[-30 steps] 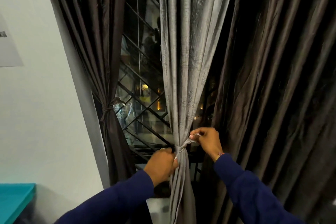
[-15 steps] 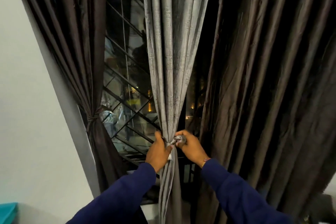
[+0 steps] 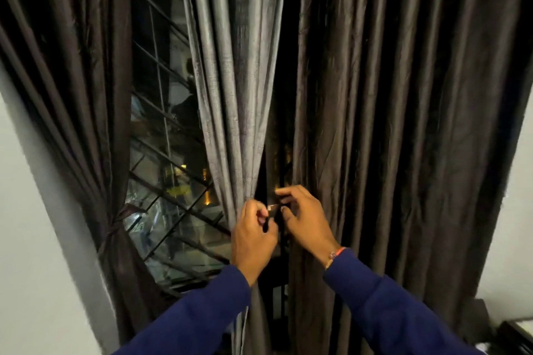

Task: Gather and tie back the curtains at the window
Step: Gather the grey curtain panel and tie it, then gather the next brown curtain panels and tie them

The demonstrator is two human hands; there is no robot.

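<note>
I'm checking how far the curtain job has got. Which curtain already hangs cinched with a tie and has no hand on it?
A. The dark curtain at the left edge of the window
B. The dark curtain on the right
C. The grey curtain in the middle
A: the dark left curtain is cinched by a tie with no hand near, while both hands work at the grey curtain.

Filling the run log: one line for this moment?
step: tying grey curtain | left hand: grips gathered curtain | right hand: pinches tie strip | left dark curtain: tied
</note>
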